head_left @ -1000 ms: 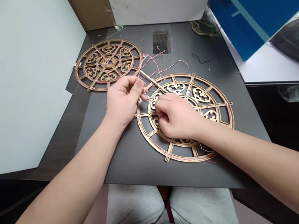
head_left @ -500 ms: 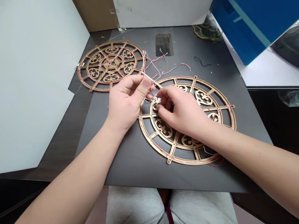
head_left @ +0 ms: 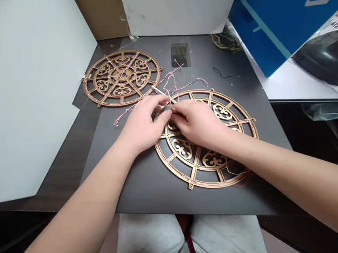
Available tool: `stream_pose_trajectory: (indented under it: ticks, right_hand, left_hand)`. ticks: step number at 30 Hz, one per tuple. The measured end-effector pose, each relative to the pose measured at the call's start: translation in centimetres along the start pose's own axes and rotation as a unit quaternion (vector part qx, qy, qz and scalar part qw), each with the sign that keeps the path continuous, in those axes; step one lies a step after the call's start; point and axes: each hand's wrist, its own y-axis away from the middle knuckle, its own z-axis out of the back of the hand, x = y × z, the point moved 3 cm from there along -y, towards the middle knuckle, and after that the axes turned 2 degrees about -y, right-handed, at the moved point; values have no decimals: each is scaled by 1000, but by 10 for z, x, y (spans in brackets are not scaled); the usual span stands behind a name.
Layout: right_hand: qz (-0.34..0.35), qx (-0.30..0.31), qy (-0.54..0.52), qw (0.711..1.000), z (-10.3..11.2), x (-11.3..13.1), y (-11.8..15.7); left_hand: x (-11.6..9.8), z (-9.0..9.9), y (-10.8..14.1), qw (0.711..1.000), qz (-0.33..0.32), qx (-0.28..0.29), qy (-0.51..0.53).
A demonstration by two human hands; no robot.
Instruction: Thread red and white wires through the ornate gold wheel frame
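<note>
Over the upper left of the nearer wooden openwork wheel (head_left: 195, 181), my left hand (head_left: 147, 123) and my right hand (head_left: 201, 123) meet, thumbs and fingertips pinched close together. Thin red and white wires (head_left: 165, 87) run up from between the fingers. What exactly each hand pinches is too small to make out. A thin pale stick (head_left: 159, 90) slants down towards the right fingertips. Behind and to the left lies a second wooden wheel (head_left: 103, 101), flat, with red wire along its rings. Another wire end pokes out left of my left hand.
A dark board (head_left: 139, 183) lies under both wheels. White panels (head_left: 28, 81) stand at the left and back, a blue box (head_left: 266, 11) at the right. A clear rectangle (head_left: 180, 54), a black thread (head_left: 221, 73) and a greenish tangle (head_left: 226, 42) lie at the back.
My hands have come together at the fingertips. The wires have shifted, and some now stick out left of my left hand. The whole view has moved slightly.
</note>
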Motion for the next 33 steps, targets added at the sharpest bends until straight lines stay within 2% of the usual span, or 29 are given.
stream_pose_trajectory:
  ticks: [3, 6, 9, 14, 22, 33]
  right_hand:
    - [-21, 16, -13, 1000, 2, 0, -2]
    - [-17, 20, -44, 999, 6, -5, 1]
    - [13, 34, -55, 998, 12, -8, 8]
    - [19, 59, -47, 997, 18, -11, 18]
    - [27, 16, -56, 998, 11, -17, 28]
    - [-32, 2, -54, 998, 5, -17, 27]
  left_hand:
    - [-2, 4, 5, 991, -19, 87, -98]
    - [-7, 5, 9, 973, -31, 180, -140]
    - [-10, 6, 11, 962, -40, 230, -145]
    - [-8, 7, 12, 962, -58, 229, -136]
    - [-5, 1, 12, 959, -62, 234, -146]
    - [-2, -4, 13, 956, -48, 244, -154]
